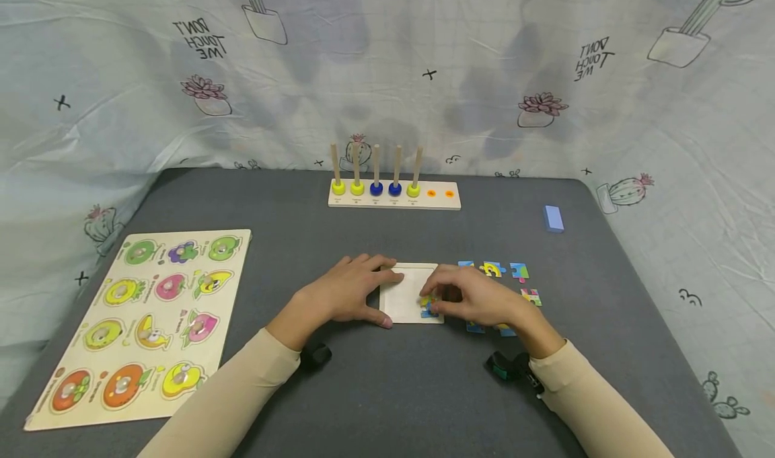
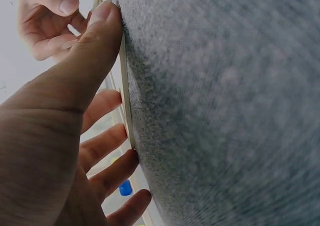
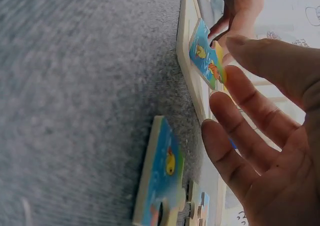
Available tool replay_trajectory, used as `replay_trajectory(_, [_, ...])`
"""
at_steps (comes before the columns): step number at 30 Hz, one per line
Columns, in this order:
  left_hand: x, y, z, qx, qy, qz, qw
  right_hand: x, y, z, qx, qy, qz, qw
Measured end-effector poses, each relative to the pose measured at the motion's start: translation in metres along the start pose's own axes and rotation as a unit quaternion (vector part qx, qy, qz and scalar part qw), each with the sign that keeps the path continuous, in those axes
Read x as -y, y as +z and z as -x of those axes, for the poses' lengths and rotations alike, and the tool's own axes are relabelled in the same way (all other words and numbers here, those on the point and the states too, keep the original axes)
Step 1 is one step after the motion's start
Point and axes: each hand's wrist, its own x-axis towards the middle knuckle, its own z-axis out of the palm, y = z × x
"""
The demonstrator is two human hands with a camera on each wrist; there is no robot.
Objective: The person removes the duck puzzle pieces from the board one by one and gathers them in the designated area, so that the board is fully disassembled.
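A shallow wooden puzzle tray (image 1: 402, 292) lies in the middle of the table. My left hand (image 1: 351, 291) rests at its left side, fingers spread and fairly straight, with the thumb at the near corner and fingertips touching the edge. My right hand (image 1: 475, 296) pinches a puzzle piece (image 3: 205, 57) between thumb and index finger. Blue with small yellow and orange animal figures, this piece is tilted over the near right corner of the tray. Beside the tray, partly under my right hand, lie several loose puzzle pieces (image 1: 519, 270); one blue piece (image 3: 165, 161) shows large in the right wrist view.
A fruit knob-puzzle board (image 1: 151, 310) lies on the left of the grey table (image 1: 387, 391). At the back stands a wooden peg rack (image 1: 393, 202) with yellow and blue beads. A small blue block (image 1: 554, 218) is at the far right. Patterned cloth (image 1: 363, 61) hangs behind.
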Motion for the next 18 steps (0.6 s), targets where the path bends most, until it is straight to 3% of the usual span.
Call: replay_trajectory(18, [0.0006,-0.0002,-0.0020,-0.005,0.003,0.003,1.0000,-0.0036,0.0013,0.0004,-0.012,-0.018,-0.048,0.9986])
